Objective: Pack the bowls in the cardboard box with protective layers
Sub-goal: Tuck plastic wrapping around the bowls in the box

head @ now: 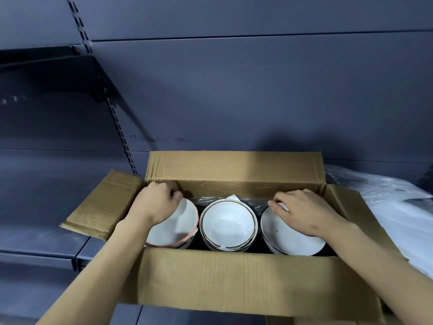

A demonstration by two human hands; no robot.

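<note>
An open cardboard box (234,280) is seen on a dark grey shelf (46,202) before slotted wall panels, three bowl stacks held inside, the left hand (155,202) curled at the red-rimmed bowl's (173,228) edge, the right hand's (302,209) fingers (275,204) pinching paper over the right bowl (288,238), plastic sheeting (386,202) lying beside.

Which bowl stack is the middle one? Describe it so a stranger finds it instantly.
Find the open brown cardboard box on the dark shelf. Three stacks of white ceramic bowls sit in a row inside; take the centre gold-rimmed stack. No hand touches it, unlike the red-rimmed stack and the dark-rimmed stack.
</note>
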